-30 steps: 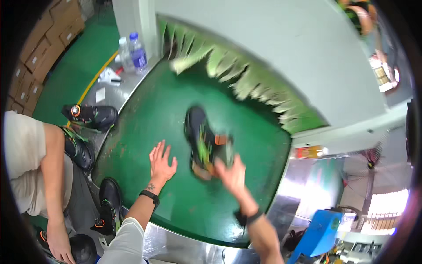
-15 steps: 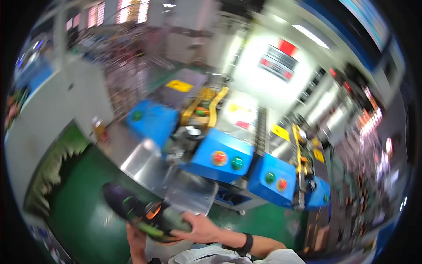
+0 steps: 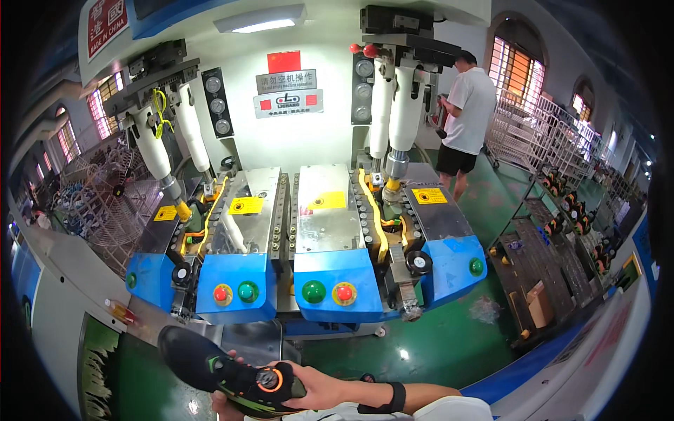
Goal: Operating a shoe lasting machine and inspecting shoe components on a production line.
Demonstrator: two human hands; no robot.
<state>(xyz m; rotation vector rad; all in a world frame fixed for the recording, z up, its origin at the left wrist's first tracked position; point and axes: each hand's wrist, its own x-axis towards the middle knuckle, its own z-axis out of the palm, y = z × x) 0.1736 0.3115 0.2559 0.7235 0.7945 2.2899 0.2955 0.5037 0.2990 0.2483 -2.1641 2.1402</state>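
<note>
A black shoe (image 3: pixel 193 359) with green trim and an orange ring near its ankle opening lies across both my hands, low in the view. Its toe points up and to the left. My right hand (image 3: pixel 317 387) grips the heel end, thumb and fingers around the collar. From below, my left hand (image 3: pixel 223 405) clasps the middle of the shoe, which covers most of that palm; a few fingertips show above the shoe's far side. The shoe is held just in front of the machine's metal shelf (image 3: pixel 260 335).
Ahead stands a machine with blue control boxes (image 3: pixel 335 282), red and green buttons and white press cylinders (image 3: pixel 400 105). A bottle (image 3: pixel 121 311) stands at the left. Rightward are a dark rack (image 3: pixel 544 263) holding shoes and a person (image 3: pixel 467 105) in a white shirt, facing away.
My view has swung and levelled, so the machine now sits centred and sharp. The shoe stays in both hands, its orange ring now facing up more plainly.
</note>
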